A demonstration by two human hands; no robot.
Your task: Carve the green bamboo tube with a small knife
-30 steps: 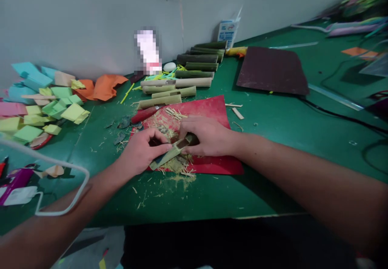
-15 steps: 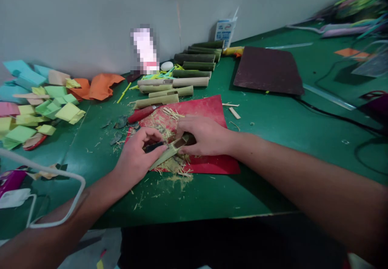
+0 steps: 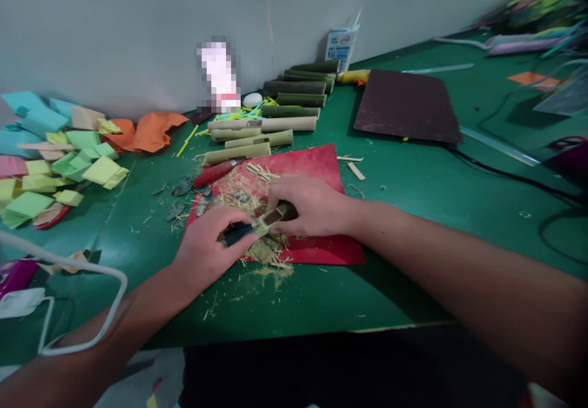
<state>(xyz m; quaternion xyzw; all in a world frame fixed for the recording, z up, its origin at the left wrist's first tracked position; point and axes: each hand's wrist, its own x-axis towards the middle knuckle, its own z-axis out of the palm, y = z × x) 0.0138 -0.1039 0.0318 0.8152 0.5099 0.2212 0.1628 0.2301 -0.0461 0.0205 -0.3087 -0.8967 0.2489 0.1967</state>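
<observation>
My right hand (image 3: 310,206) is closed around a short piece of bamboo tube (image 3: 272,217) with a cut-out opening in its upper side. At the tube's left part, my left hand (image 3: 215,236) curls its thumb and fingers around it, with a dark sheet-like piece (image 3: 237,233) between hand and bamboo. The tube's left end is hidden. Beneath both hands lies a red mat (image 3: 328,250), strewn with bamboo shavings (image 3: 269,253) and dust. A red-handled tool (image 3: 215,174) rests along the mat's upper left edge.
Several bamboo tubes (image 3: 288,124) lie in a row behind the mat. Folded coloured papers (image 3: 41,181) are heaped at left, near a white bent frame (image 3: 120,298) crossing my left forearm. A dark brown board (image 3: 407,106) and black cable (image 3: 509,175) lie to the right.
My left hand has closed over the tube's left part, bringing the dark piece onto it and covering bamboo that showed before. My right hand keeps its hold in the same place.
</observation>
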